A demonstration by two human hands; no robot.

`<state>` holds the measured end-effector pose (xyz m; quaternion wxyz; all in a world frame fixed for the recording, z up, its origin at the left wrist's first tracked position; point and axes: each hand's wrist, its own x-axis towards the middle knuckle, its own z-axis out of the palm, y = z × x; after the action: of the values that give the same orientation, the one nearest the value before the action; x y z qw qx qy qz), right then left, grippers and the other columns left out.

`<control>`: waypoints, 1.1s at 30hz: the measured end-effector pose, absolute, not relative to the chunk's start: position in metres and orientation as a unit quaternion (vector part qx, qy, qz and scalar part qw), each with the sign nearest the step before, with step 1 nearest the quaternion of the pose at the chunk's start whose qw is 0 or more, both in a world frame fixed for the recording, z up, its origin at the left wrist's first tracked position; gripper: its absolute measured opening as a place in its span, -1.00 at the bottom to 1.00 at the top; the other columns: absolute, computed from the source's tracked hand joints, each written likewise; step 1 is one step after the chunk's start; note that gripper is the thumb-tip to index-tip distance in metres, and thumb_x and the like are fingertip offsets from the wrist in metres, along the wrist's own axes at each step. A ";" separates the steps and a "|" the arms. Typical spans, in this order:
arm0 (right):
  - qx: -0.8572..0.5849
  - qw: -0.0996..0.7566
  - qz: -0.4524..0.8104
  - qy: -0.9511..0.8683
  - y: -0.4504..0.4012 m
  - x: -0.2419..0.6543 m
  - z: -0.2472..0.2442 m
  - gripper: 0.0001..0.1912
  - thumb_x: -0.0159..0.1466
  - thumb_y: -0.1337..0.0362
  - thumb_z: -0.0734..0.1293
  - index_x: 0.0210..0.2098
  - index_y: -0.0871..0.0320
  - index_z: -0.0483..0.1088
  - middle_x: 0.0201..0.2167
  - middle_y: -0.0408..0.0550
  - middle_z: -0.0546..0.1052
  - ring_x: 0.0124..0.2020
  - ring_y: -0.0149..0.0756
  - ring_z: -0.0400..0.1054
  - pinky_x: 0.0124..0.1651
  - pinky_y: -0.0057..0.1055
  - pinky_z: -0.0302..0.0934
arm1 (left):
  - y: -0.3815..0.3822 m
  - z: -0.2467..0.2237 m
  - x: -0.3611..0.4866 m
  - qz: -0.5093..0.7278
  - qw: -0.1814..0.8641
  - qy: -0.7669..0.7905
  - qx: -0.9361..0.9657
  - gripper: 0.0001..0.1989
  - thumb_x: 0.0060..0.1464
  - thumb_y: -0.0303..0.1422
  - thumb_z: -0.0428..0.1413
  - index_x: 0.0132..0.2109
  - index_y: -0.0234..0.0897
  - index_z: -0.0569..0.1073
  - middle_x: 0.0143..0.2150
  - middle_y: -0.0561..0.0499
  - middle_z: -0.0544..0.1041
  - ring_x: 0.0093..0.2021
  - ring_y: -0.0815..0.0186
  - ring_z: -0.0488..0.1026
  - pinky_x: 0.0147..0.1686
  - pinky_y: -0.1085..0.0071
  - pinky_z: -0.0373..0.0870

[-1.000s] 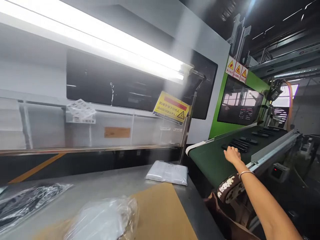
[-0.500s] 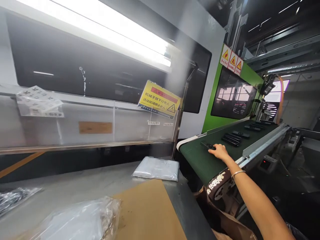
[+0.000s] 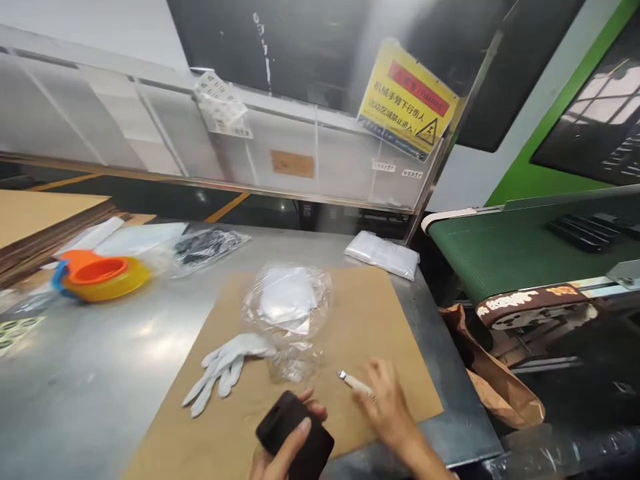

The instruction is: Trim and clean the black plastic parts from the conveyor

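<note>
My left hand [image 3: 286,448] is closed around a flat black plastic part [image 3: 296,437], thumb across its top face, low in the view. Beside it, my right hand [image 3: 386,405] reaches over the cardboard sheet [image 3: 367,313], its thumb and fingers about the rear end of a small white-handled tool [image 3: 355,384] with a metal tip. Motion smears those fingers, so whether they grip the handle is unclear. A white glove [image 3: 227,367] lies left of the hands. Beyond them rests a clear plastic bag [image 3: 287,300] with white contents.
Orange, yellow and blue plastic rings [image 3: 103,275] sit on the metal table [image 3: 150,333]. A wrapped white packet [image 3: 383,255] lies near its right corner. Further right, the green conveyor belt [image 3: 480,257] carries black parts [image 3: 583,232]. A transparent guard panel [image 3: 345,150] borders the far side.
My view has swung down and left. My right hand has left the black part on the conveyor and is now over the cardboard. My left hand has come into view holding a black part.
</note>
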<state>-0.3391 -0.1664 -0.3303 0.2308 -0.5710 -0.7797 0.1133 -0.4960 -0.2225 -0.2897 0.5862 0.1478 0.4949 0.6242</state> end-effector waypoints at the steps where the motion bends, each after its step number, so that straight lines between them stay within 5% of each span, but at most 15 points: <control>1: -0.606 0.224 0.107 -0.756 -0.155 -0.327 -0.333 -0.73 0.23 0.18 0.24 -0.11 0.11 0.39 -0.22 0.10 0.40 -0.19 -0.13 0.28 -0.13 -0.23 0.22 | -0.228 -0.291 -0.500 0.615 0.585 0.489 0.199 -0.56 -0.21 -0.18 0.28 -0.15 -0.29 0.46 -0.38 -0.04 0.51 -0.32 0.19 0.42 -0.40 0.44 0.35; 5: -0.611 0.203 0.150 -0.750 -0.123 -0.299 -0.337 -0.75 0.17 0.28 0.26 -0.20 0.25 0.45 -0.30 0.19 0.41 -0.18 0.00 0.28 -0.11 -0.05 0.20 | -0.249 -0.301 -0.518 0.540 0.599 0.454 0.378 -0.66 -0.12 -0.21 0.19 -0.20 -0.32 0.49 -0.42 -0.05 0.49 -0.40 0.26 0.37 -0.40 0.43 0.29; 9: -0.541 0.229 0.216 -0.780 -0.150 -0.318 -0.305 -0.64 0.26 0.19 0.19 0.01 0.16 0.32 -0.11 0.09 0.38 -0.10 -0.17 0.30 -0.04 -0.22 0.24 | -0.260 -0.304 -0.531 0.486 0.566 0.460 0.482 -0.70 -0.08 -0.27 0.12 -0.19 -0.34 0.49 -0.42 -0.07 0.49 -0.42 0.25 0.37 -0.39 0.41 0.28; 14: -0.212 0.256 0.294 -0.896 -0.218 -0.367 -0.237 -0.46 0.25 0.22 0.25 0.20 0.06 0.09 -0.11 0.08 0.35 -0.11 -0.17 0.26 -0.10 -0.24 0.28 | -0.268 -0.293 -0.538 0.442 0.513 0.474 0.563 -0.80 0.01 -0.28 0.05 -0.42 -0.33 0.46 -0.49 -0.05 0.44 -0.47 0.26 0.33 -0.44 0.41 0.22; 20: -0.232 0.194 0.297 -0.906 -0.235 -0.375 -0.231 -0.49 0.26 0.36 0.22 0.19 0.12 0.09 -0.14 0.11 0.32 -0.14 -0.18 0.23 -0.13 -0.22 0.29 | -0.284 -0.287 -0.551 0.378 0.472 0.496 0.623 -0.89 -0.04 -0.37 0.11 -0.34 -0.30 0.50 -0.48 -0.06 0.43 -0.45 0.22 0.33 -0.43 0.40 0.18; 27: -0.221 0.248 0.346 -0.877 -0.247 -0.383 -0.238 -0.46 0.26 0.23 0.24 0.22 0.01 0.08 -0.13 0.06 0.32 -0.16 -0.18 0.24 -0.14 -0.20 0.28 | -0.291 -0.292 -0.548 0.447 0.614 0.426 0.492 -0.86 -0.19 -0.38 0.15 -0.40 -0.34 0.50 -0.51 0.00 0.42 -0.46 0.25 0.32 -0.42 0.40 0.25; 31: -0.270 0.425 0.392 -0.770 -0.260 -0.397 -0.273 -0.54 0.28 0.04 0.18 0.16 -0.14 0.15 -0.17 -0.01 0.31 -0.19 -0.25 0.30 -0.23 -0.30 0.32 | -0.291 -0.298 -0.544 0.509 0.733 0.383 0.239 -0.53 -0.37 -0.41 0.17 -0.15 -0.28 0.50 -0.24 -0.06 0.52 -0.15 -0.04 0.39 -0.14 0.20 0.33; 33: -0.292 0.502 0.345 -0.737 -0.269 -0.405 -0.300 -0.46 0.21 -0.07 0.21 0.13 -0.05 0.22 -0.24 0.01 0.31 -0.28 -0.26 0.31 -0.33 -0.34 0.32 | -0.289 -0.297 -0.542 0.517 0.766 0.361 0.125 -0.43 -0.36 -0.38 0.19 -0.05 -0.15 0.47 -0.09 -0.04 0.51 0.00 -0.13 0.33 0.01 0.08 0.25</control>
<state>-0.4047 -0.2693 -0.3000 0.5019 -0.2924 -0.7372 0.3452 -0.5419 -0.2892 -0.2974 0.7665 0.1249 0.3606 0.5166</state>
